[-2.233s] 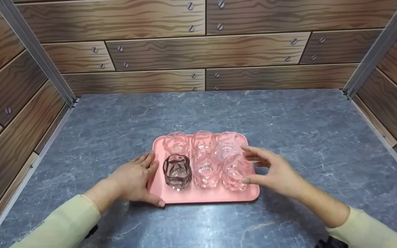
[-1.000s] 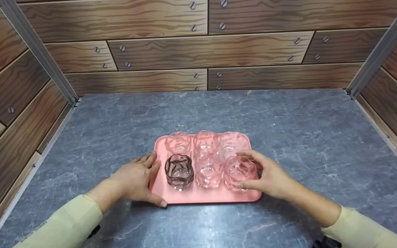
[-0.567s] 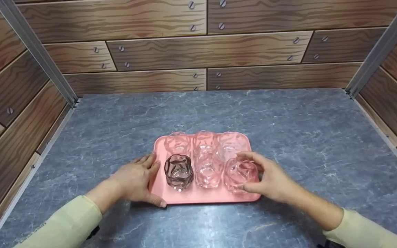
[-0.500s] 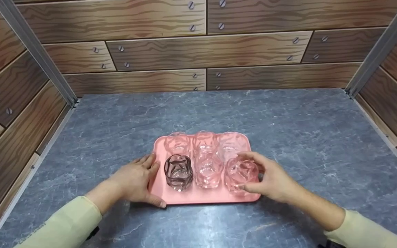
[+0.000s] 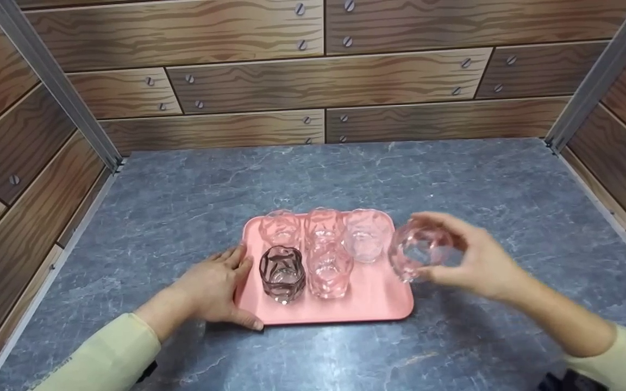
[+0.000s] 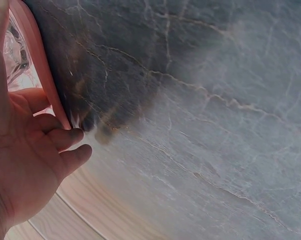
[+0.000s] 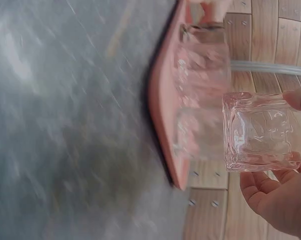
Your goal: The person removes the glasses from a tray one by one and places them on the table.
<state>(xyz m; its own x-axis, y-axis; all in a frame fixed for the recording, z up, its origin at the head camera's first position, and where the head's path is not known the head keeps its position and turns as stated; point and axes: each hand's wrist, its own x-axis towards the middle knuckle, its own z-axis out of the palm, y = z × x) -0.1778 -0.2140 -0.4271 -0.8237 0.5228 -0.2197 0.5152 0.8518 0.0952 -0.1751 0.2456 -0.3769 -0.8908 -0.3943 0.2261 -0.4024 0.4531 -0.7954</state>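
My right hand [image 5: 468, 258] holds a clear pinkish glass [image 5: 406, 252], with the thumb in front and the fingers behind. This glass is raised over the right side of a pink tray [image 5: 373, 304]; in the right wrist view the held glass [image 7: 263, 132] shows a squarish, wavy body. My left hand [image 5: 210, 288] rests along the tray's left rim, its thumb at the front corner. At the front left of the tray stands a smoky dark glass [image 5: 282, 274], with a clear glass [image 5: 329, 274] to its right.
Along the tray's back stand three more clear glasses: a left one [image 5: 280, 228], a middle one [image 5: 324, 225] and a right one [image 5: 367, 236]. The tray lies on a grey marbled table [image 5: 210, 190]. Wood-patterned walls [image 5: 248, 87] enclose the back and sides.
My right hand has taken hold of the front right glass, lifted it off the tray and moved it up and to the right. The left hand has stayed at the tray's rim.
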